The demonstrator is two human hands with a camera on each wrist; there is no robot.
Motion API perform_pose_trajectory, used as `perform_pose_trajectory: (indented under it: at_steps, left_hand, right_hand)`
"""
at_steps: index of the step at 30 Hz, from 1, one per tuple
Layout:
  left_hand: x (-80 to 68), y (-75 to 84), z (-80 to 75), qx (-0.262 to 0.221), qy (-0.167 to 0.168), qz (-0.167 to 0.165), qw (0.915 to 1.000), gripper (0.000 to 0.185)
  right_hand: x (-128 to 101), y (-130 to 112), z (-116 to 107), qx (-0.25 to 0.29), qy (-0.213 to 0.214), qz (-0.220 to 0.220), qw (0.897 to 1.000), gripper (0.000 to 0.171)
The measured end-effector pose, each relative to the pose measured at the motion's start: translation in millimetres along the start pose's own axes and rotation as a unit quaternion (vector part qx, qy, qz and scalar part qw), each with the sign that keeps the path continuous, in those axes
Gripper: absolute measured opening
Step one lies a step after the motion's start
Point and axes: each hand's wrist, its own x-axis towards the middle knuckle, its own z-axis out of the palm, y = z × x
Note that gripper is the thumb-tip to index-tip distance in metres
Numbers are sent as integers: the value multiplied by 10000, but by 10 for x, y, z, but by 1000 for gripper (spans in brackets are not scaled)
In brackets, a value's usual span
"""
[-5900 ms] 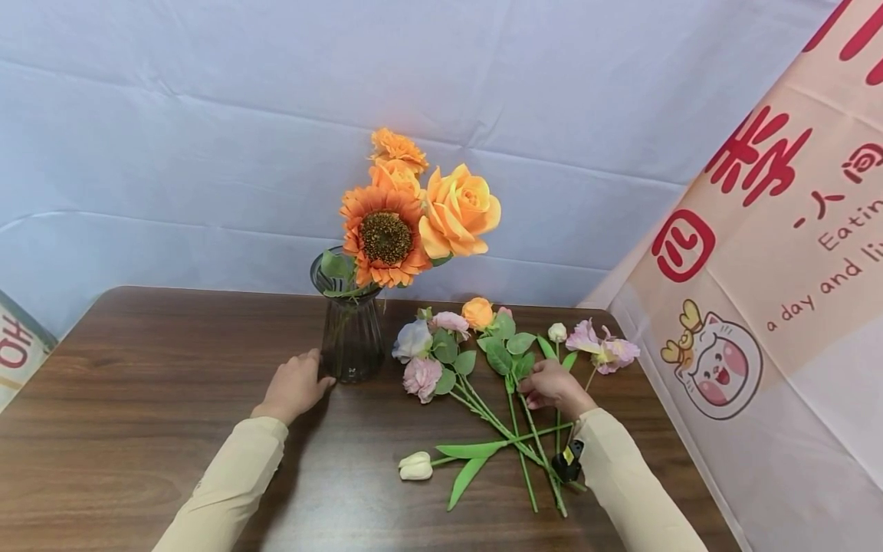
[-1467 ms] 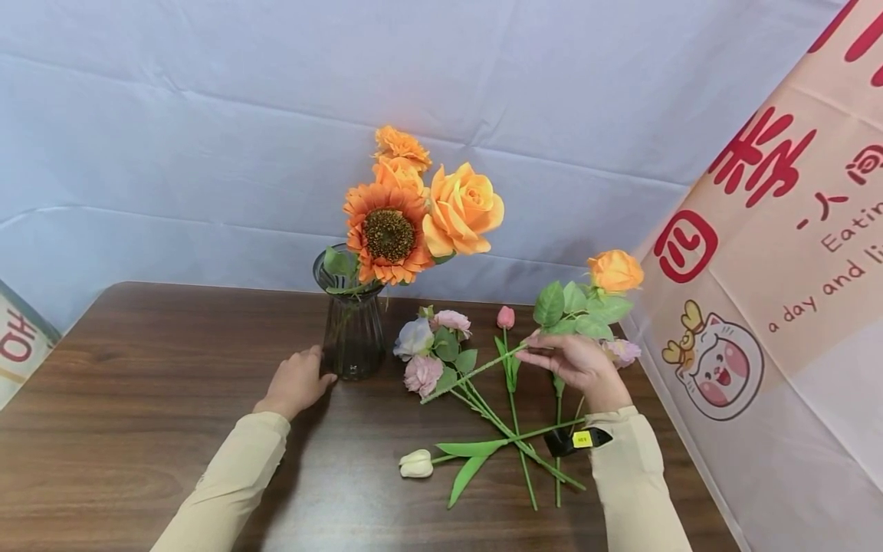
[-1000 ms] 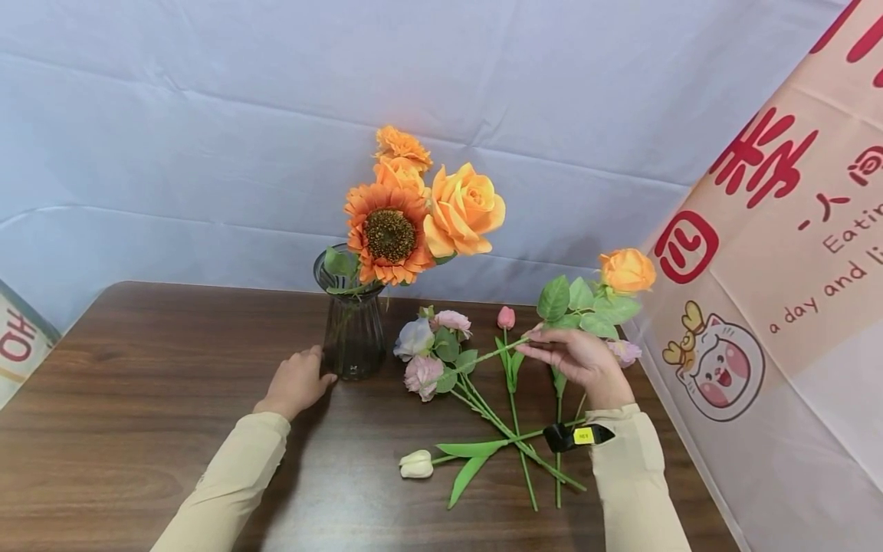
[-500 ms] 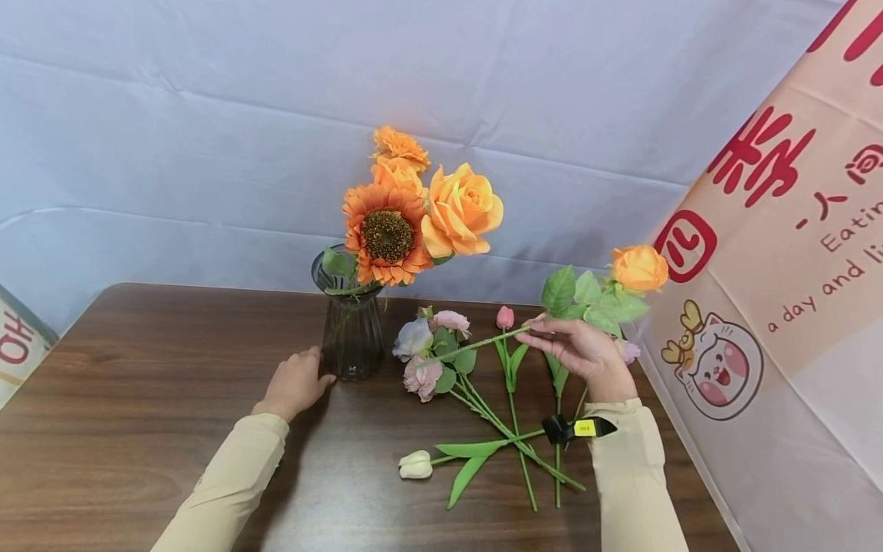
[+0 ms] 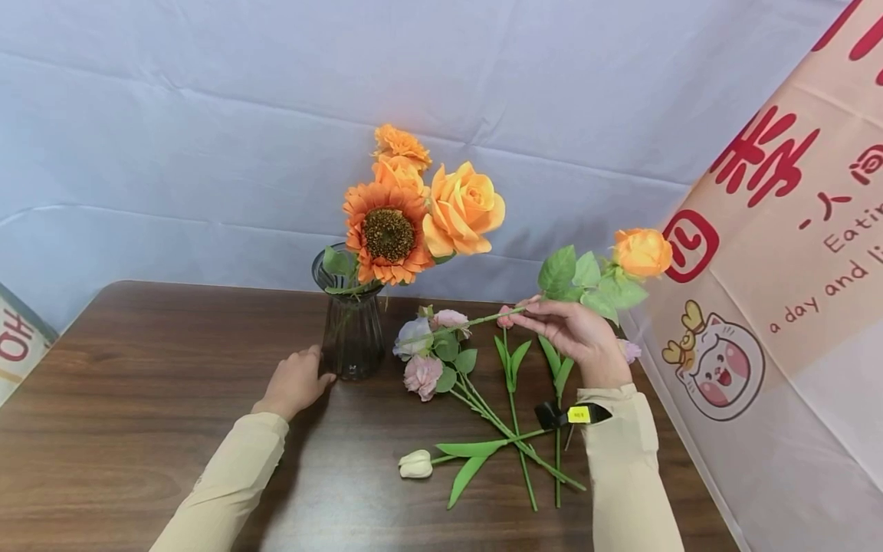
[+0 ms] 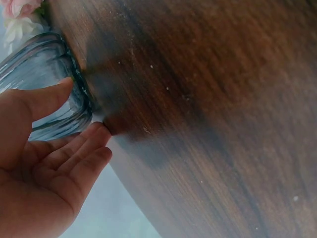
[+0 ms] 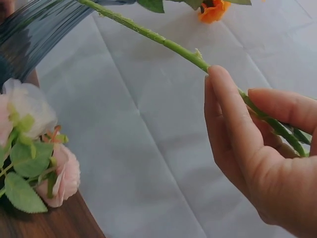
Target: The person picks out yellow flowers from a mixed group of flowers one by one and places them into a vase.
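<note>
Your right hand [image 5: 576, 333] pinches the thin green stem of an orange rose [image 5: 641, 251], thumb and fingers closed lightly round it in a narrow grip, and holds it lifted off the counter [image 5: 138, 399]. The small orange bloom sits up and to the right of that grip, with a cluster of broad green leaves [image 5: 572, 276] just beside your fingertips; the bare, knobbly end of the stem runs left from the grip toward the vase. Your left hand [image 5: 295, 383] rests against the base of the ribbed dark glass vase [image 5: 352, 333], thumb and relaxed fingers touching the glass without wrapping it. The vase already carries a sunflower [image 5: 386, 236], a large orange rose [image 5: 461, 208] and an orange carnation [image 5: 402, 146], whose heads crowd over its mouth. Below the right grip, loose stems lie on the counter: pink and pale carnations [image 5: 422, 374], a pink bud [image 5: 506, 318], and a white tulip [image 5: 415, 464] nearer you.
</note>
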Motion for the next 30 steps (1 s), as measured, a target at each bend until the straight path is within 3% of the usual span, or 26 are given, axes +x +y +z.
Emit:
perform_pose_trajectory:
  at_steps: [15, 30]
  left_hand:
    - [1, 0, -5, -52, -32, -10, 10000, 53]
    - [8, -6, -7, 5, -29, -11, 10000, 53]
  right_hand:
    - [119, -81, 218, -156, 12, -559, 9983, 30]
    - [126, -203, 320, -4, 125, -751, 9971, 31]
